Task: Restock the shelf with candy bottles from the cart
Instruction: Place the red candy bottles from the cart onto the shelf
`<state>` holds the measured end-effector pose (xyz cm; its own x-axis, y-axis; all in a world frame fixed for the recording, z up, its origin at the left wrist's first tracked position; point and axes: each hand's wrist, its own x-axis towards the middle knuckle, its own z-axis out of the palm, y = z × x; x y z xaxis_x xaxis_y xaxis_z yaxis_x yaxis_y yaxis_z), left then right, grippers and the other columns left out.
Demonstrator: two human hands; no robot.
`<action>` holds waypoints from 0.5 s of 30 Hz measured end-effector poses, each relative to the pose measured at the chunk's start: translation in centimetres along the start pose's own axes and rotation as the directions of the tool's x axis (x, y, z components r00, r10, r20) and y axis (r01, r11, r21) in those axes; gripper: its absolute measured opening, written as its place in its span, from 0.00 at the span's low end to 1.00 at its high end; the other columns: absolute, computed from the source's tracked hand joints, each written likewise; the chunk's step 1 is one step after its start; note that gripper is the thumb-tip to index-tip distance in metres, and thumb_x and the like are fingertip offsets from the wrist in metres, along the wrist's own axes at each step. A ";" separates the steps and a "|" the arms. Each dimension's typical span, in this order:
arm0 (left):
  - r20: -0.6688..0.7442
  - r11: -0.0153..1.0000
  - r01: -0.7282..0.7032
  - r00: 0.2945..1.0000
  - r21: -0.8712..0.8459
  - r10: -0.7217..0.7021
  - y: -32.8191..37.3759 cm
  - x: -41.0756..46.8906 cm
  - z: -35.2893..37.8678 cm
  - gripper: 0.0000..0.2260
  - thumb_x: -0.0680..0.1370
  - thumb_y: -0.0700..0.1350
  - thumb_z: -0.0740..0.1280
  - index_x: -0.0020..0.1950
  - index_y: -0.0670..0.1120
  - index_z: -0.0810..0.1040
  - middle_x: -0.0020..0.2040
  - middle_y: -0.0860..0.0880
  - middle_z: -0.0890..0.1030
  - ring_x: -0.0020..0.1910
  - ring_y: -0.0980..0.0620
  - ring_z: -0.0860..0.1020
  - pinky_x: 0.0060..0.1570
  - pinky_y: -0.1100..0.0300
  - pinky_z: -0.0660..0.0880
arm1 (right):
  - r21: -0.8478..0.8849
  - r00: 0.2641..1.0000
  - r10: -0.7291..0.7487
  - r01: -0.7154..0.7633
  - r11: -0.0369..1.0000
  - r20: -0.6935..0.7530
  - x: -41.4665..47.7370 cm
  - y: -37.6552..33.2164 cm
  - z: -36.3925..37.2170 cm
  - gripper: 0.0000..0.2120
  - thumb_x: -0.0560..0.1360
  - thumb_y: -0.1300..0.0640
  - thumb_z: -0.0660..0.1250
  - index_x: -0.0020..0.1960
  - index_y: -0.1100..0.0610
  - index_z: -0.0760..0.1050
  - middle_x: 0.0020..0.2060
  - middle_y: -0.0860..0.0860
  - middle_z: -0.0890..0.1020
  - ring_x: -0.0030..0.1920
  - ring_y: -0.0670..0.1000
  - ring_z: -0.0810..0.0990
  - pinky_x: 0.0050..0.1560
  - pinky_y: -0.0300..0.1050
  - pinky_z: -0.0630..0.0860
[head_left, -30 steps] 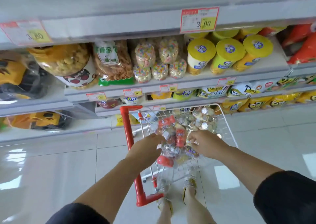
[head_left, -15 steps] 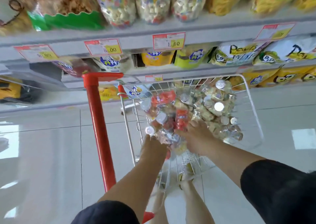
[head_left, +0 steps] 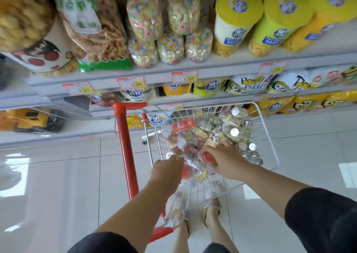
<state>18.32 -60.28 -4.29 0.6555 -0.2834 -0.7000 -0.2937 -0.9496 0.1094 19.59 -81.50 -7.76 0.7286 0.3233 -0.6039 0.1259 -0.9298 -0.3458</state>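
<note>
Sleeves of dark cloth point(head_left: 318, 220) framed the lower edge, with bare forearms reaching forward into the white wire cart with a red handle bar point(head_left: 267, 137). The left hand point(head_left: 166, 172) dipped knuckles-up into the near side of the heap. Its fingers were curled down among the bottles, but whether they gripped one could not be told. Just beside it, the right hand point(head_left: 226, 162) had fingers and thumb wrapped round a small red-capped bottle point(head_left: 207, 157). The cap faced up toward the camera and the body was hidden under the palm.

The small clear plastic candy bottles point(head_left: 228, 129) filled the basket in a loose pile, mostly silver-capped and packed with pale and coloured sweets, their long axes pointing every way. One red-labelled bottle point(head_left: 183, 125) lay on its side, running left to right.

Beyond the cart, the white metal shelf point(head_left: 222, 73) carried price tags along its edge, pastel candy jars point(head_left: 170, 48) and yellow-lidded tubs point(head_left: 237, 21).
</note>
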 end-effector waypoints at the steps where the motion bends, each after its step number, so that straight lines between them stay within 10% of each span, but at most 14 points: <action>1: -0.047 0.994 0.004 0.999 -0.106 -0.009 -0.2 -1.0 -1.4 0.19 0.79 0.45 0.65 0.69 0.50 0.68 0.61 0.50 0.75 0.53 0.47 0.81 0.49 0.55 0.77 | 0.084 0.999 0.017 -0.014 0.996 -0.028 -1.0 -0.3 -1.1 0.25 0.74 0.55 0.71 0.64 0.37 0.67 0.49 0.47 0.80 0.59 0.54 0.69 0.53 0.49 0.69; 9: -0.413 0.747 -0.224 0.908 -0.626 -0.073 -1.0 -10.7 -15.2 0.13 0.73 0.51 0.74 0.54 0.59 0.76 0.52 0.55 0.77 0.48 0.58 0.80 0.50 0.59 0.79 | 0.664 0.916 0.195 0.098 0.741 -0.352 -11.7 -4.4 -14.6 0.21 0.72 0.56 0.76 0.58 0.41 0.71 0.51 0.43 0.81 0.50 0.44 0.81 0.46 0.30 0.73; 15: -0.642 0.587 -0.495 0.765 -0.641 -0.056 0.7 -16.7 -25.1 0.19 0.72 0.47 0.77 0.56 0.63 0.75 0.54 0.60 0.80 0.49 0.68 0.79 0.44 0.72 0.76 | 0.666 0.705 0.284 0.348 0.660 -0.650 -18.5 -7.2 -24.9 0.18 0.71 0.55 0.77 0.56 0.43 0.74 0.40 0.41 0.85 0.42 0.39 0.83 0.47 0.38 0.78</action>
<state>24.62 -59.55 25.20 0.9643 -0.2497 -0.0884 -0.0510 -0.5025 0.8631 21.99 -85.13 23.77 0.9870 -0.1500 -0.0572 -0.1115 -0.3842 -0.9165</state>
